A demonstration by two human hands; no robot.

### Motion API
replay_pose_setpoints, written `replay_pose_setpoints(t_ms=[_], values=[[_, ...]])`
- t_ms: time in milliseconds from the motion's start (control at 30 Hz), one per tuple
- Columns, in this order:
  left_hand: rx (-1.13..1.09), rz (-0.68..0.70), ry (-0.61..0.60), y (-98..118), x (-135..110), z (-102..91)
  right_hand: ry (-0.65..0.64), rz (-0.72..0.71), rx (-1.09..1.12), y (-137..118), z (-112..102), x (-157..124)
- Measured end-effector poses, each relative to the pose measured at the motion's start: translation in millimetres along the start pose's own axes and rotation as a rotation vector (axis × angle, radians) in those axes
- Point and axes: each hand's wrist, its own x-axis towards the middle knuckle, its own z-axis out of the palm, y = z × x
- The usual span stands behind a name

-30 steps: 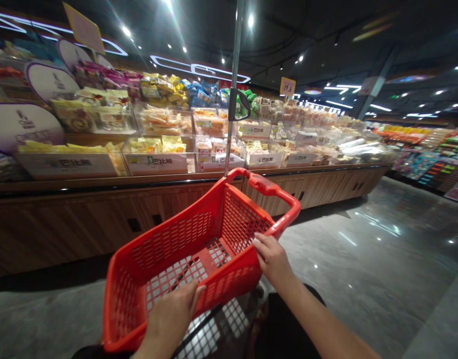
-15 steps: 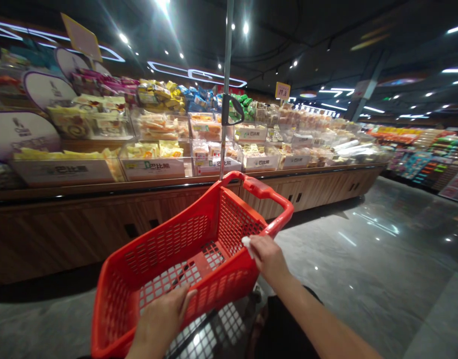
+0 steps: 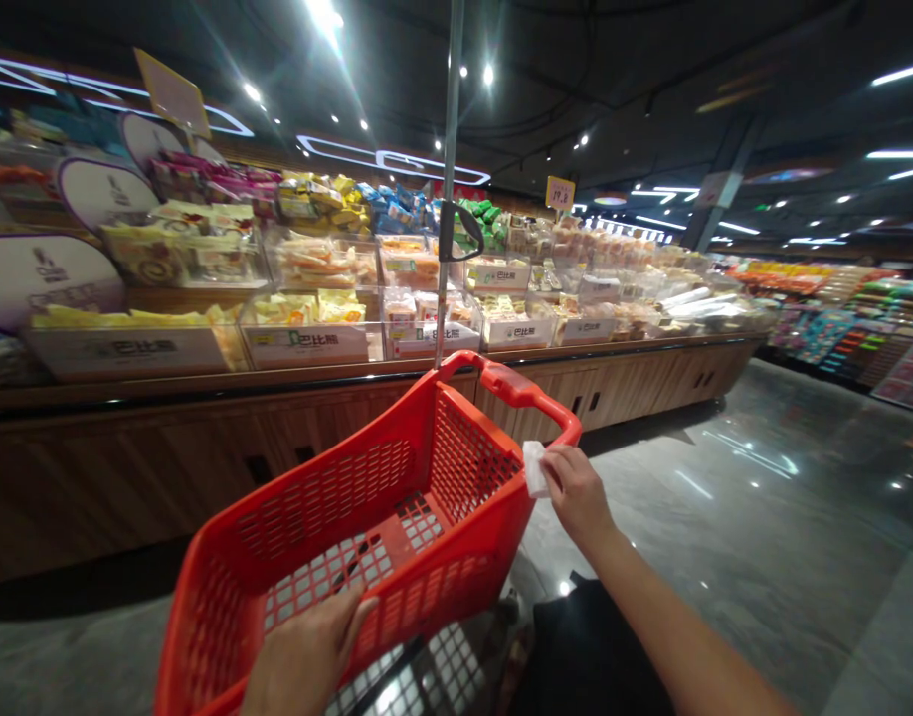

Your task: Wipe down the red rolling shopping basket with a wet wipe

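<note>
A red plastic shopping cart (image 3: pixel 397 587) stands in front of me, its basket slanting away toward the upper right. My left hand (image 3: pixel 311 641) is closed over the near side rim of the basket. Between the fingers of my right hand (image 3: pixel 576 487) is a folded white tissue (image 3: pixel 535 469), pressed near the end of the cart handle (image 3: pixel 527 388), where it meets the basket. A grey metal pole (image 3: pixel 451 129) with a dark loop-shaped clip (image 3: pixel 460 231) rises behind the handle.
Beyond the cart runs a wood-fronted display counter (image 3: pixel 367 418) with clear bins of packaged snacks (image 3: pixel 314 259). A price sign (image 3: pixel 560 192) stands on it. Glossy grey floor (image 3: pixel 725 507) stretches to the right, with stocked shelves (image 3: pixel 821 308) farther off.
My right hand has moved right and slightly up with the tissue, from the basket's side rim to the handle's end. My left hand keeps its grip while the cart shifts slightly left.
</note>
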Motion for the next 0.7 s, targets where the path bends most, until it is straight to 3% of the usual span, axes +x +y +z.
replay_pose_setpoints(t_ms=[233, 500, 600, 700], values=[[0.03, 0.022, 0.016, -3.3, -0.2, 3.1, -0.068, -0.014, 0.0, -2.4, 4.3, -1.5], [0.019, 0.007, 0.011, -9.2, -1.6, 7.2, -0.272, -0.078, 0.174, -68.8, 24.8, -21.9], [0.005, 0.027, 0.027, -12.7, -1.0, 5.2, -0.249, -0.05, 0.143, -60.8, 19.7, -16.7], [0.007, 0.043, 0.047, -16.2, 0.0, 3.9, -0.153, 0.014, 0.069, -30.9, 9.7, -4.5]])
